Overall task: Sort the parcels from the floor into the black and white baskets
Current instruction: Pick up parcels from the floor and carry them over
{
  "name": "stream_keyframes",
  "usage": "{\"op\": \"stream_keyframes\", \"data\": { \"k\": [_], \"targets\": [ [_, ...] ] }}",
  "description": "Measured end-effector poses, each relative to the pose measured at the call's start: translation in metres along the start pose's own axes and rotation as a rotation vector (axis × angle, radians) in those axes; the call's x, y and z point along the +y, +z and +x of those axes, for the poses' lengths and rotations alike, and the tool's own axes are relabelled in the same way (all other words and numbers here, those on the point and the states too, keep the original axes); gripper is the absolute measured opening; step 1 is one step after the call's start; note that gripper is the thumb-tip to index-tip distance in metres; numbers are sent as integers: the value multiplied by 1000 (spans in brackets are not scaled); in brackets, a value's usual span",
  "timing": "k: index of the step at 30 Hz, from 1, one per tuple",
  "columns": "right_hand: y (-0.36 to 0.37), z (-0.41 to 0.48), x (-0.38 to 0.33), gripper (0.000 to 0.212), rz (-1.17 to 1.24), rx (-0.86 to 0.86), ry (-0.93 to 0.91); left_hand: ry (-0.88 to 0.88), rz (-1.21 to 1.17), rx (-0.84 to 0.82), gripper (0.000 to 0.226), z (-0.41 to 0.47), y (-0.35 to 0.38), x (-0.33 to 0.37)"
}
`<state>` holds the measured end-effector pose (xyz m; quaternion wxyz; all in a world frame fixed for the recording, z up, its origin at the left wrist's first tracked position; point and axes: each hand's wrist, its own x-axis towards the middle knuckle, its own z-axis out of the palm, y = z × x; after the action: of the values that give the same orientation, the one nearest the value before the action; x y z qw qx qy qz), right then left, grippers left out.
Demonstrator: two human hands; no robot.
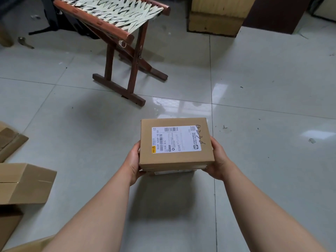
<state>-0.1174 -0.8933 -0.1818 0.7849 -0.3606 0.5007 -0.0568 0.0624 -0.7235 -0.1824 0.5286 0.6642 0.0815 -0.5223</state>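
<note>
We look down on a pale grey tiled floor, glossy enough to mirror a window near its middle. At the far side a folding wooden stool with a woven zigzag seat stands on two dark foot rails. To its right, against the top edge, sits a yellowish wooden crate beside a dark brown panel. Along the left edge lie several cardboard boxes. The biggest in view, a cardboard box, rests on its side, and a flattened piece of cardboard lies beyond it.

In the middle, above the floor and clear of it, is the parcel, a small brown carton held level between both hands. The left hand presses its palm to the parcel's left side and its fingers wrap under the bottom edge. The right hand grips the right side the same way, thumb along the wall. A thinner pale layer shows under the near edge, and we cannot tell whether it is a separate item. A white shipping label covers most of the top face, with a handwritten mark beside it.
</note>
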Motion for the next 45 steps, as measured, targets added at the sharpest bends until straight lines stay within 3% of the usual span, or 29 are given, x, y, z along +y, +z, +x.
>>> {"op": "stream_keyframes", "data": {
  "k": [9, 17, 33, 39, 45],
  "targets": [
    [5, -3, -24, 43, -93, 40, -39, 37, -54, -41, 43, -5, 4, 17],
    [53, -83, -97, 36, -172, 55, -15, -32, -156, 30, 34, -105, -8, 86],
    [260, -375, -295, 49, -491, -193, -20, 17, -284, 289, 38, -453, -84, 299],
    [332, -498, -342, 67, -661, -307, -56, 78, -328, 413, 40, -614, -112, 345],
    [393, -611, -346, 41, -815, -493, -103, 148, -451, 584, 43, -762, -132, 323]
  ]
}}
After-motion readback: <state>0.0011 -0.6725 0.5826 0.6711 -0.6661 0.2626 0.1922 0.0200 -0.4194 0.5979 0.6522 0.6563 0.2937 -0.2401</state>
